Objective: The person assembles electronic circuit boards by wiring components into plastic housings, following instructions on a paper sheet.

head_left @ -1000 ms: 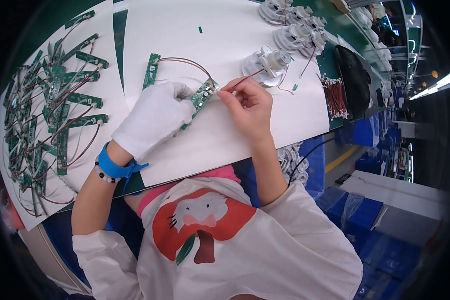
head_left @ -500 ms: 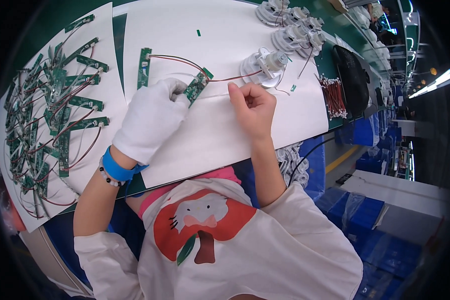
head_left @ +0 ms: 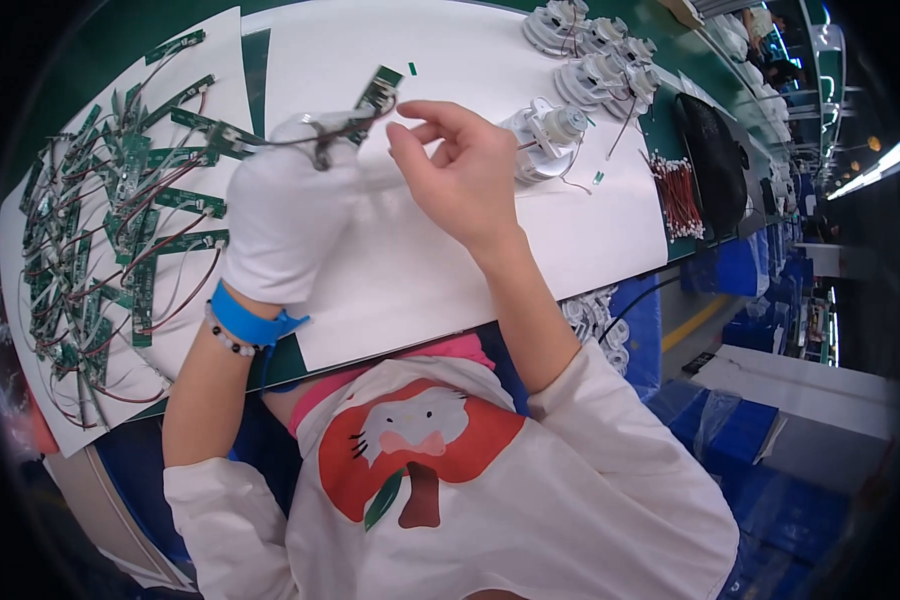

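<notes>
My left hand (head_left: 295,200), in a white glove, is closed on a small green circuit board (head_left: 382,86) that sticks up beyond its fingers. Dark, motion-blurred wires (head_left: 320,138) run across the glove toward a second green board (head_left: 213,133) on the left. My bare right hand (head_left: 462,170) is beside the held board, its thumb and index fingertip apart and the other fingers curled. The index fingertip is close to the board's wire end; whether it touches cannot be made out. A white round assembly (head_left: 545,140) with a wire stands just right of this hand.
Many wired green boards (head_left: 120,240) lie heaped on the left. Several white assemblies (head_left: 595,65) stand at the far right. A bundle of red wires (head_left: 677,195) lies beside a black object (head_left: 710,165). A blue bin (head_left: 635,320) of white parts stands below the table edge.
My left hand has turned and lifted the board up and away, swinging the second board left. My right hand has moved left toward it, and its thumb and index finger have parted.
</notes>
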`<act>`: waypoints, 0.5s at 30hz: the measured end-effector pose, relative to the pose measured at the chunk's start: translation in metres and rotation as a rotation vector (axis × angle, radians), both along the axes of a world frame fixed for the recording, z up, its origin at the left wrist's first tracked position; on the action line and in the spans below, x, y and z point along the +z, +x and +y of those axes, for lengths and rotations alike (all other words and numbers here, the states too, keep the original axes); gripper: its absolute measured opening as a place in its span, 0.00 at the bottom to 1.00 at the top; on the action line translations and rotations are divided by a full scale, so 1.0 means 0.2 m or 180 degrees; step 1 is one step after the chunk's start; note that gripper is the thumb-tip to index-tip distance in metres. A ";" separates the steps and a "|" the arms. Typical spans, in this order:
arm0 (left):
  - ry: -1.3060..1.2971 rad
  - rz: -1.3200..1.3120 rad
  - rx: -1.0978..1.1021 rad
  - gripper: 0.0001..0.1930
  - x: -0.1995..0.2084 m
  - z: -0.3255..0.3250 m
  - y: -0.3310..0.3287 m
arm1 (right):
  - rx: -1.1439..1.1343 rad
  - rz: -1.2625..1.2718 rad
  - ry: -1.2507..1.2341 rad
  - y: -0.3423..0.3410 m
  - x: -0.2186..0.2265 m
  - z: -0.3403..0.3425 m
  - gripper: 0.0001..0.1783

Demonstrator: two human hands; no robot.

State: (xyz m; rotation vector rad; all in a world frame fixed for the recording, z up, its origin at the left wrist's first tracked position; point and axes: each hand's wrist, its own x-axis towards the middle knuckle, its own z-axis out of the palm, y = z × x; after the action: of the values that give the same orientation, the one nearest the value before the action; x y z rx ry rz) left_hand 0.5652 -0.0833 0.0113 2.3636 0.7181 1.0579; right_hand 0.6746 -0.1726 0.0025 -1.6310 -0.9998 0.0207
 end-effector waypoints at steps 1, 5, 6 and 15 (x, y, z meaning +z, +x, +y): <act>-0.0033 0.0004 0.0024 0.05 -0.01 -0.01 0.00 | 0.0143 0.0176 0.0034 0.00 0.01 0.02 0.10; 0.0172 -0.0019 0.0059 0.05 -0.01 0.01 -0.01 | 0.0388 0.0513 0.0215 -0.02 0.01 0.02 0.09; 0.0290 -0.0110 0.0011 0.05 -0.01 0.02 -0.01 | 0.0412 0.0658 0.0333 -0.02 0.01 0.02 0.09; 0.0654 -0.0051 -0.0304 0.09 -0.02 0.02 -0.03 | 0.0435 0.0845 0.0521 0.00 -0.01 0.01 0.06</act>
State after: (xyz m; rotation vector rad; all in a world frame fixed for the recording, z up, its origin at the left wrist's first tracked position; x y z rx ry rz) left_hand 0.5583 -0.0799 0.0083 2.5303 0.5061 1.1564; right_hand 0.6745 -0.1713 0.0007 -1.3679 -0.8818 0.2359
